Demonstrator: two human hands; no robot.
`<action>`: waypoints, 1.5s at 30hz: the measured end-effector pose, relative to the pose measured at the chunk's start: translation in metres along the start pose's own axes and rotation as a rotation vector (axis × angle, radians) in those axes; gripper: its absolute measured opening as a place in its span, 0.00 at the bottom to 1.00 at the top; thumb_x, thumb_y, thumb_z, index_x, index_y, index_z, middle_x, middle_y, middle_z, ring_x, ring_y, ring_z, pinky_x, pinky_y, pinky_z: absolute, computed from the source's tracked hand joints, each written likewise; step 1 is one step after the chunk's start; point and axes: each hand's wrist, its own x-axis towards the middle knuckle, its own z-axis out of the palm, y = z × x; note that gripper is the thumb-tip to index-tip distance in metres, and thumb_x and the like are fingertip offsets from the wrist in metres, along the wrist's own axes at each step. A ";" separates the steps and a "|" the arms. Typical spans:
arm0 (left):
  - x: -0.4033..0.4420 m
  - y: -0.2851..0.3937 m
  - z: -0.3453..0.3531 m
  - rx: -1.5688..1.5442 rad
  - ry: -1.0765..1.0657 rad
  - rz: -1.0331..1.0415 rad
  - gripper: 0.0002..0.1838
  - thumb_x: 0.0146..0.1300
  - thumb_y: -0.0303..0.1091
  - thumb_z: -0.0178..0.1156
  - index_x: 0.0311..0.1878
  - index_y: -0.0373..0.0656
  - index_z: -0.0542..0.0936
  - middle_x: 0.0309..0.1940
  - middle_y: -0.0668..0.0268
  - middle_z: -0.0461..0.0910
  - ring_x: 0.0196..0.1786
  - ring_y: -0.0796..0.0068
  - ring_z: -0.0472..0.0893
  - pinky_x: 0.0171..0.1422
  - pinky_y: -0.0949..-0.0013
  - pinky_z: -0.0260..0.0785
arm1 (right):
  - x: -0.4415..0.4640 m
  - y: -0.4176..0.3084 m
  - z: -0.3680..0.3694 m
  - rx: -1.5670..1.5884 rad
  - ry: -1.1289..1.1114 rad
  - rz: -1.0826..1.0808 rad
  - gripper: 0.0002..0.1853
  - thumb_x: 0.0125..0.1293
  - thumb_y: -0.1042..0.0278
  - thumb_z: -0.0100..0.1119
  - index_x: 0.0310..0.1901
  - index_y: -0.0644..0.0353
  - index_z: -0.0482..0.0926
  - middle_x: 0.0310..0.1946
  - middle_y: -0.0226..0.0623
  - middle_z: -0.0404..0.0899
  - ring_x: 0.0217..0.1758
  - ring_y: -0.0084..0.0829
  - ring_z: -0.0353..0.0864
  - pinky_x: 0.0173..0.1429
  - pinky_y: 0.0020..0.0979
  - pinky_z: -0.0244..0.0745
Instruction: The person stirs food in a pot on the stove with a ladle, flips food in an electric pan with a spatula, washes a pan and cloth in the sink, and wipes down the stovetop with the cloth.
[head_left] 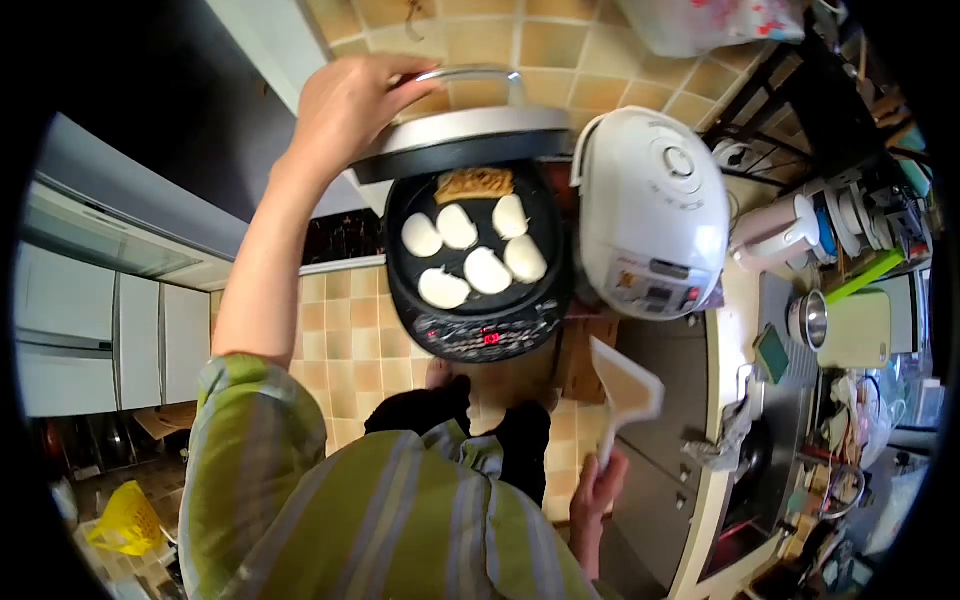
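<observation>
My left hand (352,108) is closed on the metal handle (468,73) of the raised lid (480,128) of an electric griddle. On the black griddle plate (405,265) lie several white, flat, rounded pieces of what looks like dough (487,270). A browned, roughly rectangular piece of food (475,185) sits at the back, just under the lid. Red digits glow on the front control panel (490,338). Low on the right, my right hand (597,488) grips a pale spatula (627,385) by its handle, blade up, apart from the griddle.
A white rice cooker (655,215) stands close to the griddle's right side. Farther right are a pink-white jug (775,232), stacked plates, a metal bowl (808,320) and a sink area with a cloth (722,440). Tiled wall (565,50) rises behind the griddle.
</observation>
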 end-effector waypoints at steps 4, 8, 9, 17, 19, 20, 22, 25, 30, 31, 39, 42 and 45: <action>0.001 -0.023 0.012 -0.111 0.108 0.136 0.19 0.64 0.54 0.67 0.48 0.52 0.91 0.27 0.61 0.86 0.30 0.59 0.84 0.36 0.62 0.75 | 0.016 -0.065 0.081 0.063 -0.179 0.162 0.14 0.74 0.68 0.62 0.55 0.65 0.76 0.37 0.42 0.82 0.36 0.32 0.83 0.42 0.33 0.77; -0.001 -0.025 0.000 -0.263 0.080 0.098 0.14 0.61 0.47 0.68 0.40 0.47 0.90 0.31 0.53 0.86 0.38 0.55 0.86 0.43 0.56 0.77 | 0.046 -0.118 0.135 -0.083 -0.182 0.153 0.11 0.75 0.65 0.60 0.51 0.63 0.76 0.34 0.50 0.83 0.36 0.46 0.84 0.41 0.41 0.77; 0.001 -0.029 0.004 -0.275 0.110 0.117 0.13 0.61 0.47 0.68 0.38 0.47 0.90 0.30 0.54 0.86 0.37 0.55 0.86 0.42 0.56 0.76 | 0.053 -0.125 0.145 -0.139 -0.153 0.098 0.12 0.75 0.64 0.61 0.51 0.63 0.77 0.34 0.51 0.83 0.36 0.49 0.84 0.40 0.42 0.77; 0.005 -0.039 0.017 -0.269 0.121 0.107 0.13 0.57 0.46 0.70 0.30 0.46 0.86 0.25 0.56 0.83 0.32 0.53 0.85 0.38 0.52 0.74 | 0.136 -0.146 0.173 -0.415 -0.150 -0.142 0.12 0.74 0.62 0.60 0.49 0.61 0.80 0.30 0.55 0.83 0.35 0.58 0.83 0.38 0.49 0.76; 0.005 -0.039 0.018 -0.264 0.174 0.129 0.13 0.57 0.46 0.70 0.29 0.46 0.86 0.24 0.56 0.83 0.32 0.52 0.84 0.37 0.52 0.74 | 0.149 -0.139 0.177 -0.454 -0.180 -0.187 0.12 0.74 0.61 0.60 0.49 0.61 0.81 0.30 0.55 0.83 0.36 0.58 0.84 0.39 0.49 0.77; 0.005 -0.038 0.019 -0.265 0.200 0.140 0.13 0.57 0.46 0.70 0.29 0.46 0.85 0.24 0.56 0.82 0.32 0.52 0.84 0.37 0.52 0.74 | 0.155 -0.137 0.179 -0.477 -0.194 -0.207 0.12 0.74 0.60 0.60 0.49 0.61 0.81 0.30 0.55 0.83 0.37 0.57 0.84 0.39 0.49 0.77; 0.004 -0.036 0.015 -0.265 0.148 0.119 0.14 0.57 0.46 0.70 0.29 0.46 0.85 0.25 0.56 0.83 0.32 0.52 0.84 0.37 0.52 0.74 | 0.165 -0.140 0.178 -0.489 -0.235 -0.132 0.14 0.73 0.58 0.61 0.47 0.61 0.82 0.30 0.55 0.83 0.38 0.57 0.84 0.40 0.48 0.77; 0.004 -0.033 0.014 -0.276 0.105 0.086 0.14 0.57 0.47 0.69 0.28 0.45 0.86 0.25 0.56 0.83 0.32 0.52 0.84 0.38 0.52 0.74 | 0.186 -0.127 0.172 -0.371 -0.334 -0.029 0.16 0.71 0.55 0.62 0.46 0.60 0.85 0.26 0.51 0.83 0.33 0.51 0.85 0.39 0.43 0.76; 0.004 -0.030 0.015 -0.296 0.147 0.076 0.15 0.58 0.48 0.68 0.29 0.46 0.86 0.25 0.56 0.84 0.32 0.53 0.85 0.37 0.52 0.74 | 0.208 -0.114 0.173 -0.178 -0.522 0.145 0.16 0.71 0.56 0.61 0.45 0.63 0.86 0.21 0.39 0.81 0.27 0.31 0.81 0.36 0.33 0.73; 0.004 -0.029 0.014 -0.294 0.144 0.074 0.15 0.58 0.48 0.68 0.29 0.46 0.87 0.25 0.56 0.84 0.31 0.53 0.85 0.37 0.53 0.74 | 0.210 -0.109 0.177 -0.166 -0.526 0.144 0.16 0.71 0.57 0.61 0.44 0.64 0.86 0.20 0.37 0.80 0.26 0.27 0.80 0.36 0.31 0.72; 0.002 -0.028 0.028 -0.204 0.270 0.081 0.16 0.57 0.52 0.70 0.37 0.51 0.90 0.26 0.65 0.85 0.32 0.61 0.85 0.34 0.60 0.74 | 0.195 -0.112 0.175 0.000 -0.498 0.126 0.16 0.71 0.59 0.63 0.46 0.67 0.84 0.21 0.36 0.79 0.27 0.23 0.77 0.35 0.29 0.71; 0.001 -0.026 0.027 -0.223 0.262 0.063 0.15 0.56 0.52 0.70 0.36 0.52 0.90 0.25 0.66 0.85 0.32 0.63 0.85 0.33 0.60 0.74 | 0.172 -0.128 0.168 0.049 -0.453 0.101 0.16 0.72 0.60 0.63 0.49 0.66 0.84 0.22 0.34 0.78 0.27 0.21 0.76 0.34 0.28 0.70; -0.003 -0.027 0.024 -0.212 0.251 0.063 0.15 0.56 0.52 0.70 0.36 0.52 0.90 0.25 0.66 0.85 0.32 0.63 0.85 0.33 0.60 0.74 | 0.152 -0.141 0.164 0.098 -0.478 0.076 0.15 0.73 0.61 0.62 0.51 0.65 0.83 0.23 0.33 0.78 0.27 0.20 0.76 0.34 0.28 0.70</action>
